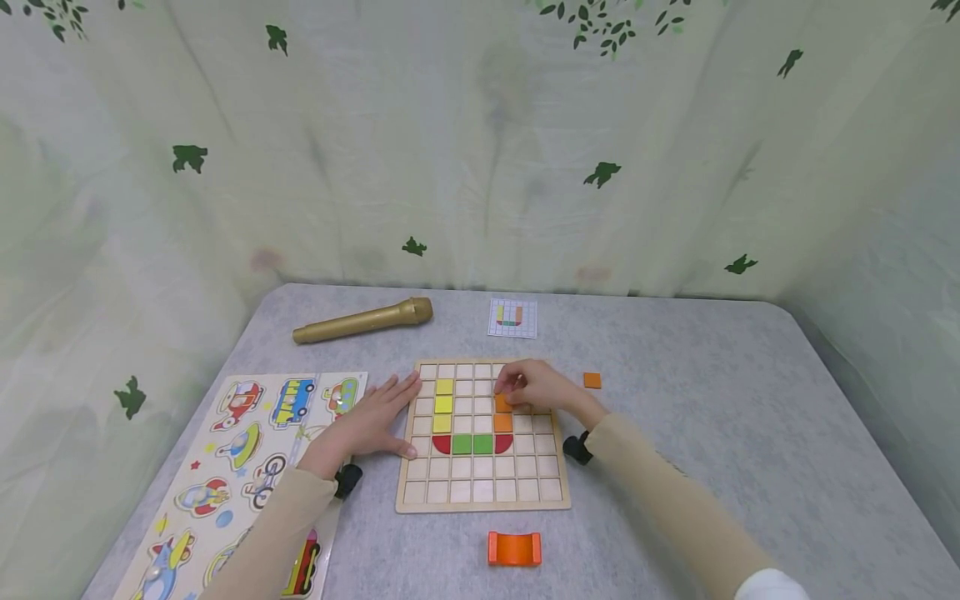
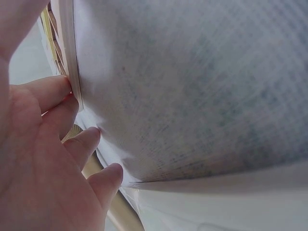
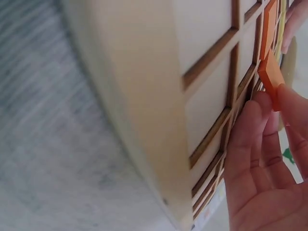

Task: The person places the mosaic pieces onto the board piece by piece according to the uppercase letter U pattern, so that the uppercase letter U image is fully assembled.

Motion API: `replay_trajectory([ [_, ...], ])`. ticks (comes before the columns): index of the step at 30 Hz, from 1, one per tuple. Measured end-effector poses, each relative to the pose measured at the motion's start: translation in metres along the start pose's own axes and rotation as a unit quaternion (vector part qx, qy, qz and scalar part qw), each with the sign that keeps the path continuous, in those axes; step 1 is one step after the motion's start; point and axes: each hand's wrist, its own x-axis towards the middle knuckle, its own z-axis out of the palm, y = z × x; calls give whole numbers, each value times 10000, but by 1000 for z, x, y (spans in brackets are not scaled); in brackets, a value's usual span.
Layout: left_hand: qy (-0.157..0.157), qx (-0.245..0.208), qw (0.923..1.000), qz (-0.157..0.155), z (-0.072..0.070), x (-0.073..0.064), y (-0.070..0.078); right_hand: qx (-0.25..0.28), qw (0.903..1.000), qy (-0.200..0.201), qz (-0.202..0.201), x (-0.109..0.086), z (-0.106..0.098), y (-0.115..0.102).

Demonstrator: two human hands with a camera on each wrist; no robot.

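A wooden grid board [image 1: 483,505] lies on the table, holding a column of yellow square tiles [image 1: 443,404], two green tiles [image 1: 472,443], a red rounded tile [image 1: 442,444] at each end of that row, and an orange tile [image 1: 502,423] on the right. Just above this one, my right hand [image 1: 542,385] pinches another orange tile [image 3: 272,79] between thumb and fingers; in the right wrist view it tilts over the grid. My left hand [image 1: 371,421] is spread along the board's left edge, fingertips touching the frame in the left wrist view [image 2: 57,120].
A loose orange tile [image 1: 592,380] lies right of the board. Behind stand a pattern card [image 1: 513,318] and a gold microphone [image 1: 363,321] lying flat. A picture puzzle board [image 1: 213,467] is at the left, partly under my left arm. An orange-red holder [image 1: 514,549] sits in front.
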Motion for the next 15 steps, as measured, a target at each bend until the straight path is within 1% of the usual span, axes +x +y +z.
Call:
replay_trajectory([
  [7,-1,23,10000,11,0,0,-1,-207,9996,66,178,3,5,-1],
  [15,-5,14,10000,-12,1,1,-3,-377,9991,159,139,2,8,-3],
])
